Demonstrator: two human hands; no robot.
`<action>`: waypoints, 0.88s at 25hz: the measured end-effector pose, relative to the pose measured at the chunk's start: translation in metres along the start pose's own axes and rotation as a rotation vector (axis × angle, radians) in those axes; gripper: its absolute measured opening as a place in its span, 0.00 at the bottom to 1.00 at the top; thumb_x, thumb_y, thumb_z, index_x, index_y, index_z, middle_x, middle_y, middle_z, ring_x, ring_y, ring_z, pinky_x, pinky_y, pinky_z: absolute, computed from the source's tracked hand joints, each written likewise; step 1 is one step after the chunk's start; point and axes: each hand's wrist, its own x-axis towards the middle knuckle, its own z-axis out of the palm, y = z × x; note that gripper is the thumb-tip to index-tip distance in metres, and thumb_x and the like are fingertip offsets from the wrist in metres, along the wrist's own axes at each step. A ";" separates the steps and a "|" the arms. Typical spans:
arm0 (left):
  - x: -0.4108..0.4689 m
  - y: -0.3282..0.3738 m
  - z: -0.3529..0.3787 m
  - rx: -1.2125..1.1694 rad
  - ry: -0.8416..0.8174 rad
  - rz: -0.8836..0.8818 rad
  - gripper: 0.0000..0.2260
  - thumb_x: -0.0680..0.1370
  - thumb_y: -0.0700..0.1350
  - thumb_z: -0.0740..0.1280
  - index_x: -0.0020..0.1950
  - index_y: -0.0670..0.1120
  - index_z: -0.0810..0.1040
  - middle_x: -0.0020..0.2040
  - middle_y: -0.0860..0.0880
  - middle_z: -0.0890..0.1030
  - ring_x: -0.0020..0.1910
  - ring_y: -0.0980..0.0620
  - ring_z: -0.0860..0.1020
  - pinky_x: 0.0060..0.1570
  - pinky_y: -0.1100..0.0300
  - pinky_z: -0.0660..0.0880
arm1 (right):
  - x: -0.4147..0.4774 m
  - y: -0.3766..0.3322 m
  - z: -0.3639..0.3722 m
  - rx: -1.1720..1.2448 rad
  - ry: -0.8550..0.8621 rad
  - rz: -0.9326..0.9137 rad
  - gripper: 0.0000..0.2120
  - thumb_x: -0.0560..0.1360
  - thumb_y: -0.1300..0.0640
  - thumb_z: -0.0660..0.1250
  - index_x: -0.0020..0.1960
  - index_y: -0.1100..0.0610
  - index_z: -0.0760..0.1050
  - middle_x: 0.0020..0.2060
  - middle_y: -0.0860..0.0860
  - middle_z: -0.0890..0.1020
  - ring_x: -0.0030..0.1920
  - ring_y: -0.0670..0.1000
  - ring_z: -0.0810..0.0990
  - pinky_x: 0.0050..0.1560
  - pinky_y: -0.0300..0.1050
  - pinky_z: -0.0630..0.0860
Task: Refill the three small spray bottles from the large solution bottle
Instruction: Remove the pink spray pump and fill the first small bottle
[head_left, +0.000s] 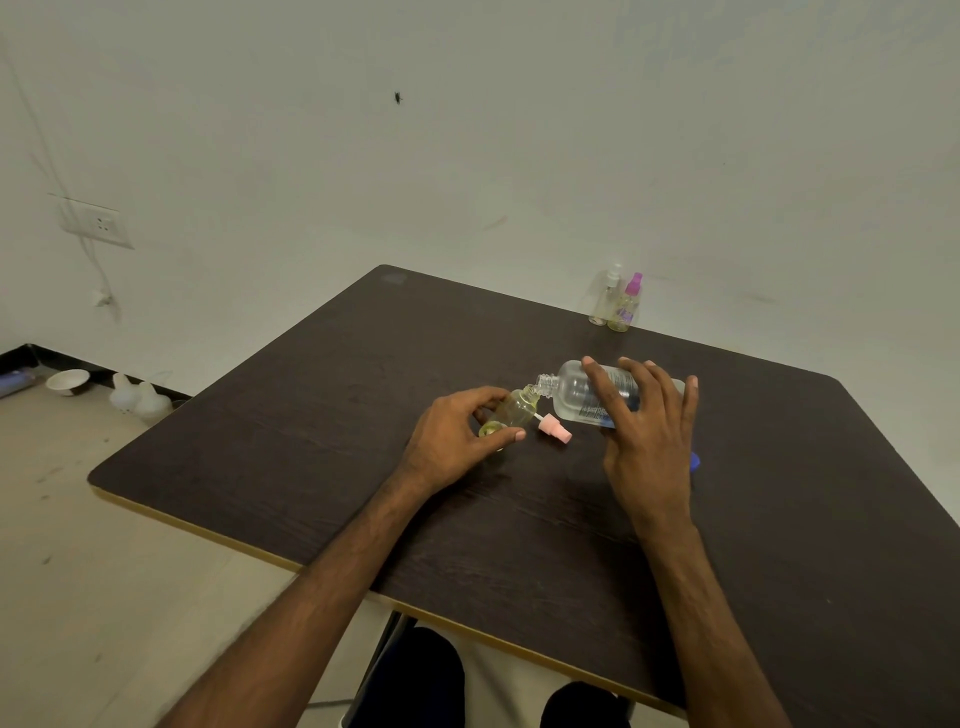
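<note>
My right hand (647, 431) holds the large clear solution bottle (576, 392), tipped on its side with its open neck touching the mouth of a small spray bottle (511, 410). My left hand (452, 434) grips that small bottle, which is tilted and holds yellowish liquid. Its pink spray head (556, 429) lies on the dark table (322, 431) between my hands. Two more small spray bottles stand at the far edge: one with a white top (605, 299), one with a purple top (626, 304). A blue cap (694, 460) peeks out behind my right hand.
The table stands against a pale wall, with its left edge over tiled floor. On the floor at left are a white bowl (67, 381) and white plastic containers (137, 400). A wall socket (98, 224) sits at left. My knees show below the table's near edge.
</note>
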 end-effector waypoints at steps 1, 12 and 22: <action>0.000 0.000 0.000 -0.001 -0.002 0.000 0.25 0.71 0.57 0.76 0.65 0.52 0.79 0.53 0.58 0.82 0.49 0.61 0.80 0.47 0.60 0.81 | 0.000 0.000 0.000 0.000 -0.004 0.001 0.47 0.64 0.72 0.75 0.76 0.46 0.62 0.69 0.59 0.69 0.72 0.60 0.63 0.76 0.53 0.34; 0.000 0.000 -0.001 0.001 -0.008 0.005 0.25 0.71 0.57 0.76 0.65 0.52 0.79 0.52 0.59 0.81 0.49 0.62 0.80 0.47 0.62 0.80 | 0.000 -0.001 -0.001 -0.020 -0.018 0.008 0.47 0.64 0.73 0.74 0.76 0.45 0.62 0.69 0.58 0.69 0.72 0.60 0.62 0.76 0.53 0.33; 0.000 -0.002 0.001 -0.010 0.001 -0.008 0.25 0.70 0.58 0.76 0.64 0.52 0.79 0.53 0.58 0.83 0.49 0.61 0.80 0.49 0.58 0.81 | 0.001 -0.002 -0.002 -0.015 -0.018 0.010 0.48 0.64 0.73 0.74 0.76 0.45 0.61 0.69 0.58 0.69 0.72 0.59 0.62 0.76 0.53 0.33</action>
